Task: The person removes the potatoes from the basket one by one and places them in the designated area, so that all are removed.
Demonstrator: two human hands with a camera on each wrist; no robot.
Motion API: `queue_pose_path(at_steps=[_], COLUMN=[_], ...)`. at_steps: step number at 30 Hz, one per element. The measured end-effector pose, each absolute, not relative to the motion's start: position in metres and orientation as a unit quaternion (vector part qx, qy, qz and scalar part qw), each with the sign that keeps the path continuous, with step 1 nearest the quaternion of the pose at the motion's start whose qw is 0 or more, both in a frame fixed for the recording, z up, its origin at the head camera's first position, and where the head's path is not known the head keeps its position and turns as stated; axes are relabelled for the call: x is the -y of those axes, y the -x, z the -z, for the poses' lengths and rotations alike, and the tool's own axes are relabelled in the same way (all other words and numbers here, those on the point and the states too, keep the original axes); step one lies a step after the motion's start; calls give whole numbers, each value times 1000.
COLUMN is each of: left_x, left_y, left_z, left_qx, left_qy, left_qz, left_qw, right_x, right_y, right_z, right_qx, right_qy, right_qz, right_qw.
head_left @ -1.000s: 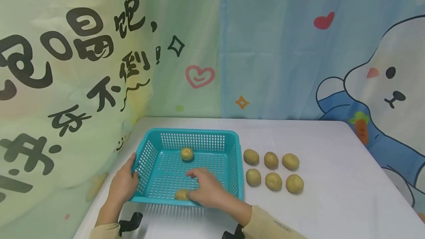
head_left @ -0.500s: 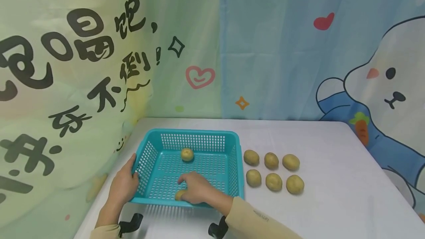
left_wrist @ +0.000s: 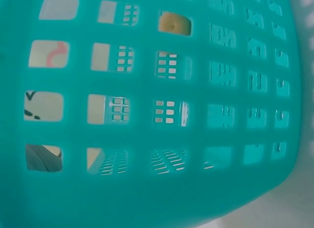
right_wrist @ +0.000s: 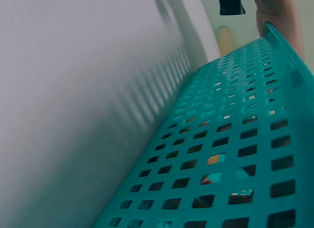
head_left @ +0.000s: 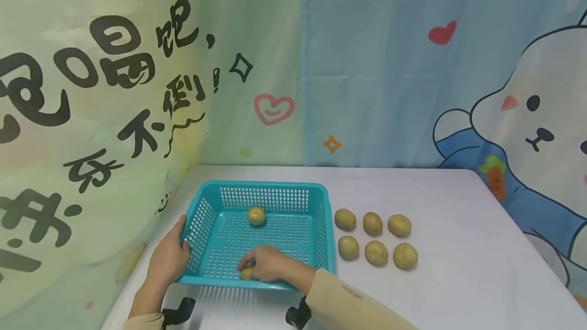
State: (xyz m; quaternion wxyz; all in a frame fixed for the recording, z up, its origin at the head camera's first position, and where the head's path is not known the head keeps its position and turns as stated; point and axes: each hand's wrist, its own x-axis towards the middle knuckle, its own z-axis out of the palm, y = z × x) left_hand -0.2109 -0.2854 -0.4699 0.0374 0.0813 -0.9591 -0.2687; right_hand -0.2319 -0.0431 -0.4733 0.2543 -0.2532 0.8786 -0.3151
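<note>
A turquoise plastic basket (head_left: 270,184) with slotted walls stands at the left of the table. My left hand (head_left: 168,256) grips its left rim, thumb on the inner side. Inside the basket, close to the front wall, my right hand (head_left: 268,264) curls its fingers round a potato (head_left: 246,273), hiding part of it. Another potato (head_left: 257,216) lies in the basket near the back wall. The left wrist view is filled by the perforated basket wall (left_wrist: 147,193), with a potato (left_wrist: 175,24) showing through a slot. In the right wrist view the front wall (right_wrist: 221,135) covers most of my right hand.
Two short rows of potatoes (head_left: 376,253) lie on the white table (head_left: 458,248) just right of the basket. A printed curtain (head_left: 367,65) hangs behind the table and along its left side. Black wrist mounts (head_left: 179,311) sit below my hands.
My right hand has moved left over the front potato, and its fingers have bent down round it. The left hand stays on the rim. The head view has shifted slightly.
</note>
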Motion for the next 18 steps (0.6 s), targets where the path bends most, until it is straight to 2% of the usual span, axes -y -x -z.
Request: queue_pose_path(at_steps=[8, 18], left_x=[285, 286], left_y=[209, 211], left_z=[468, 470], left_qx=[959, 959], left_qy=[-83, -79], left_qz=[269, 269], left_qw=[38, 43], right_x=[42, 40], right_y=[231, 231], right_z=[475, 474], right_qx=[-873, -902], right_qy=[250, 231], right_qz=[329, 312], right_qw=[259, 188])
